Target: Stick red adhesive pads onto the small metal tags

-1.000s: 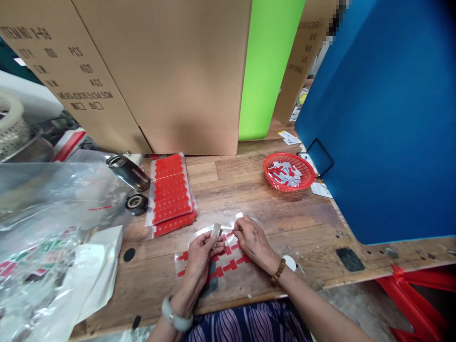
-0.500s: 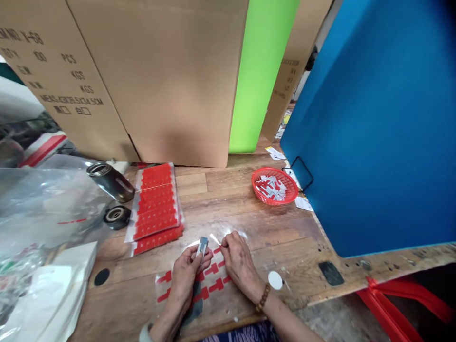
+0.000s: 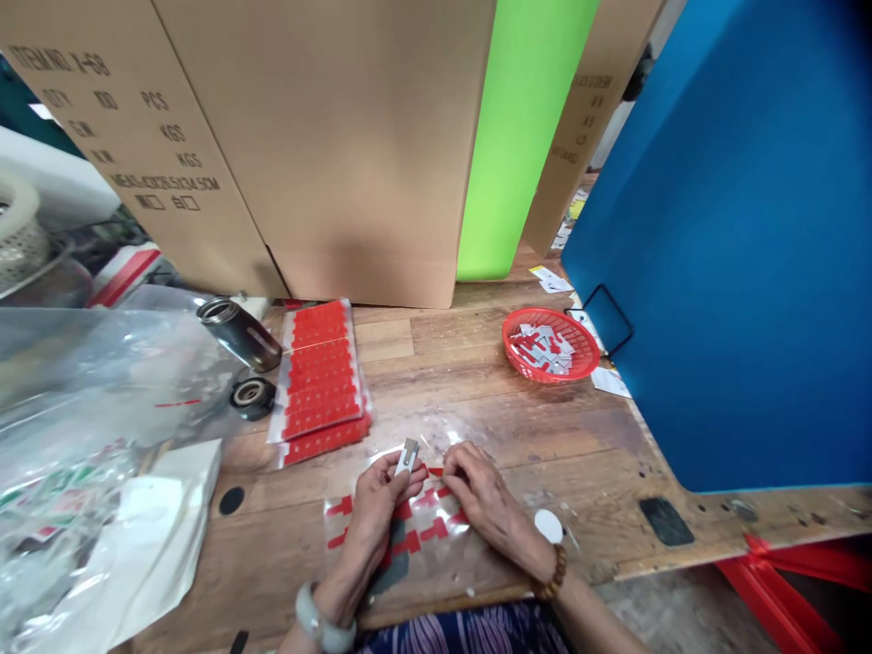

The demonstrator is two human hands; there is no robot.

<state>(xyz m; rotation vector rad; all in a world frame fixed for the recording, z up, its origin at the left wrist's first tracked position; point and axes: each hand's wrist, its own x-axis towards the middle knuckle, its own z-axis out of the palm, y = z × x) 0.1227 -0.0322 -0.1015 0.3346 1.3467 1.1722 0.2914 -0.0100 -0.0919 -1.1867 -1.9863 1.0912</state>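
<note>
My left hand (image 3: 376,509) is closed on a small flat grey-and-white piece (image 3: 407,457), held upright between thumb and fingers. My right hand (image 3: 480,490) is beside it, thumb and fingertips pinched on a small red sticker (image 3: 435,471) at the top of a clear sheet. Under both hands lies this clear sticker sheet (image 3: 446,551), with several red T-shaped stickers on it. The left hand covers part of the sheet. To the upper right stands a red plastic basket (image 3: 514,361), which holds many grey-white pieces with red on them.
Stacked red sticker sheets (image 3: 320,381) lie at left, by a dark flask (image 3: 242,336) and its cap (image 3: 252,398). Plastic bags (image 3: 123,363) cover the left side. A cardboard box (image 3: 341,154), a green panel (image 3: 524,136) and a blue panel (image 3: 736,254) stand behind. A white disc (image 3: 548,526) lies at right.
The view has turned slightly left, so things sit further right. A red sticker now shows raised at my right fingertips, where a pale strip stuck out before. The left hand keeps the grey-and-white piece.
</note>
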